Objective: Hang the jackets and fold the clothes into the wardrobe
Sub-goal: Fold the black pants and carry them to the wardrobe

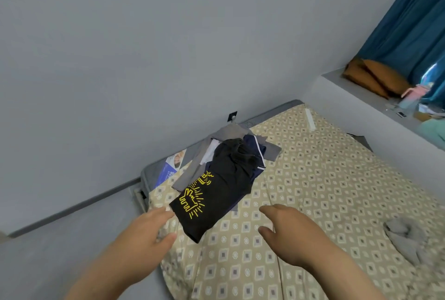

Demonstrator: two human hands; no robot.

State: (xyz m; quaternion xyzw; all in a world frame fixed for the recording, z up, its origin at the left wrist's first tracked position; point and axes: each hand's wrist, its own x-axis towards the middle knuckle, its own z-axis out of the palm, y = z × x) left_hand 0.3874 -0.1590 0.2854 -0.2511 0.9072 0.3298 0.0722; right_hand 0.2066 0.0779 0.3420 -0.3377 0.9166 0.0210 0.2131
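Observation:
A black T-shirt with a yellow line drawing point(207, 205) lies on top of a pile of clothes point(231, 152) near the bed's far left corner; grey, white and navy pieces show under it. My left hand point(147, 229) reaches in from the left, fingers relaxed, its fingertips just beside the shirt's near left edge. My right hand point(286, 232) hovers above the bedsheet to the right of the shirt, fingers spread and holding nothing. No wardrobe or hanger shows.
The bed has a beige patterned sheet point(325, 179). A crumpled grey garment point(407, 239) lies at its right. A booklet point(171, 167) sits by the wall. A ledge at the right holds orange cushions point(375, 78) and small items, with a blue curtain point(409, 22) behind.

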